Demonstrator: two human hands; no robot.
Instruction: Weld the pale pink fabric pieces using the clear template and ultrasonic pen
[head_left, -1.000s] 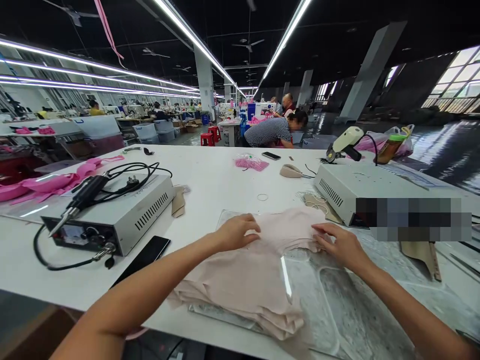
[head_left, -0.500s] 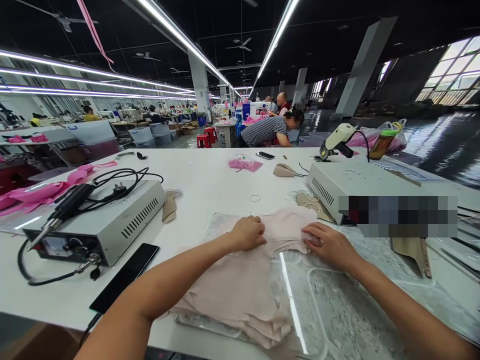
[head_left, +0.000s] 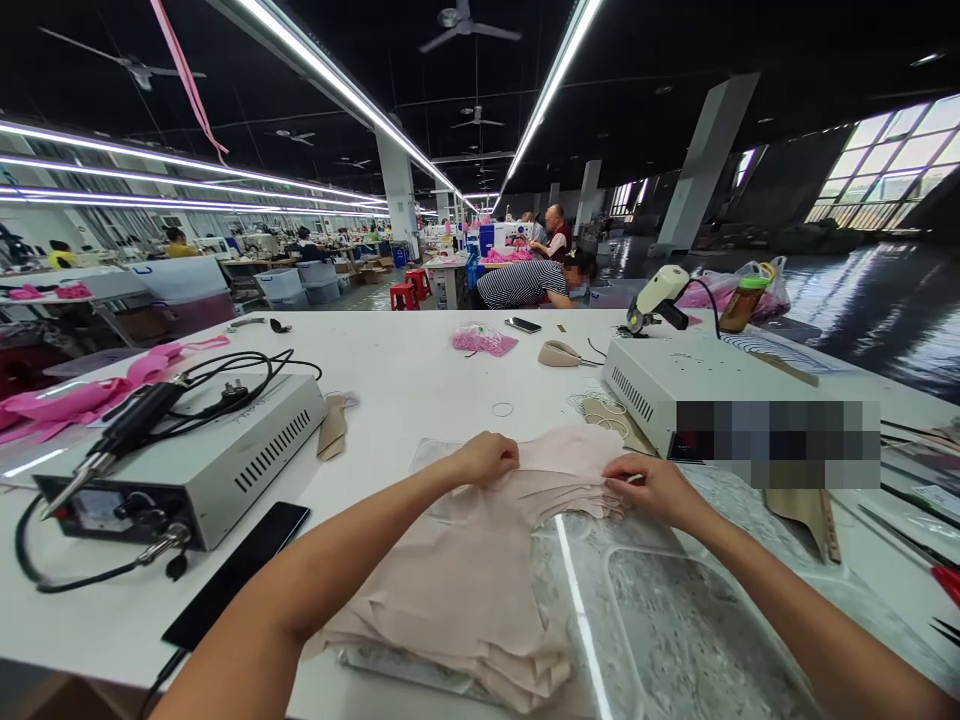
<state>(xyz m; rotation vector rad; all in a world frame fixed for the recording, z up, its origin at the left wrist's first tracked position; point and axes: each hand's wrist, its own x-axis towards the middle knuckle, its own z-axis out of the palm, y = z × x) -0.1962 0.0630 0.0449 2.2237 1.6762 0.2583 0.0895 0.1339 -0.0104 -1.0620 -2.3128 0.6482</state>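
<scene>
A stack of thin pale pink fabric pieces [head_left: 465, 570] lies on a clear, glossy plastic sheet [head_left: 675, 620] at the front of the white table. My left hand [head_left: 486, 459] is closed on the fabric near its upper left part, fingers curled down into the cloth. At the upper right edge of the stack, my right hand [head_left: 651, 484] pinches the fabric's edge between thumb and fingers. Between the two hands the top layer lies fairly flat, with layered edges showing below it.
Left stand a grey control box [head_left: 255, 440] with a handheld tool [head_left: 135, 430] and a black phone [head_left: 236, 575]. Another grey box [head_left: 720, 380] is on the right, with a cutter [head_left: 660, 298] behind. Beyond the table a person in stripes [head_left: 521, 285] bends down.
The view has tilted up slightly. My right hand's fingers have drawn closer together at the fabric's edge, and my left hand stays on the cloth.
</scene>
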